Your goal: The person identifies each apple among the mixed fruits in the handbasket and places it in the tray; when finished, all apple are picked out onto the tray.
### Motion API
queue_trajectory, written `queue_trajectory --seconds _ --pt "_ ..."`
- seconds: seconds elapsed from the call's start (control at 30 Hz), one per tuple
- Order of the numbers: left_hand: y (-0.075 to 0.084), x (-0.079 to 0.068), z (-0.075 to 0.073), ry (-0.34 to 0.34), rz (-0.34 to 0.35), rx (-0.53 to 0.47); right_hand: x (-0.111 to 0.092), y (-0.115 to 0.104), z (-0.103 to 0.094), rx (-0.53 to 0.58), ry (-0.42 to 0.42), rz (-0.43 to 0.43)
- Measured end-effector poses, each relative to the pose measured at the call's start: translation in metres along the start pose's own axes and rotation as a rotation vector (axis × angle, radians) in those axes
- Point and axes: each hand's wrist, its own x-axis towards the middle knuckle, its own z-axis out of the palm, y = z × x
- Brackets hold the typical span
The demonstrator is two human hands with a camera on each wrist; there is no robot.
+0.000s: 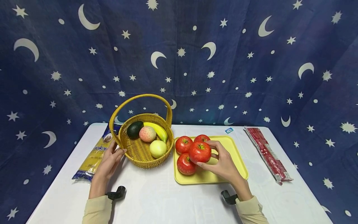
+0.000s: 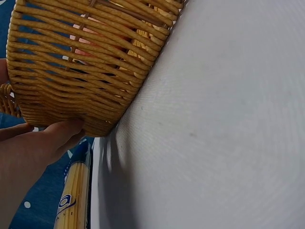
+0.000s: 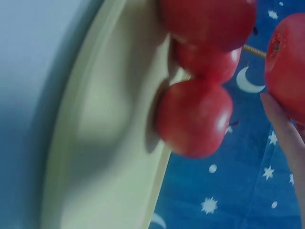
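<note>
My right hand (image 1: 223, 161) holds a red apple (image 1: 200, 152) between thumb and fingers, above a yellow tray (image 1: 212, 179). Three more red apples lie on that tray; one apple (image 3: 194, 118) shows clearly in the right wrist view. At the left, my left hand (image 1: 110, 160) grips the side of a wicker basket (image 1: 145, 163) near the foot of its tall handle. The thumb lies against the woven wall (image 2: 81, 86) in the left wrist view. Inside the basket are a dark green avocado (image 1: 135, 129), a peach (image 1: 147, 133), a banana (image 1: 158, 130) and a pale green apple (image 1: 158, 149).
A yellow and blue pasta packet (image 1: 93, 158) lies left of the basket, partly behind my left hand. Right of the tray is a long red packet (image 1: 267, 152). A small blue-green wrapper (image 1: 229, 130) sits behind the tray. A starry blue cloth (image 1: 179, 77) hangs beyond the white table (image 1: 156, 199).
</note>
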Motion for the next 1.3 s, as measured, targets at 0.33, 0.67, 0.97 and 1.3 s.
queue_trajectory --seconds 0.33,0.67,0.97,1.3 --pt "0.0 0.0 -0.001 -0.018 0.003 0.003 -0.013 0.023 -0.018 -0.052 0.009 0.083" --pt "0.0 0.0 0.0 -0.011 -0.006 0.009 -0.013 0.046 -0.014 -0.112 -0.02 0.105" --pt "0.004 -0.001 0.0 -0.013 0.003 0.022 -0.016 0.054 -0.013 -0.095 -0.045 0.114" --pt "0.006 -0.003 0.002 0.0 -0.03 0.037 -0.016 0.057 -0.012 -0.155 -0.088 0.119"
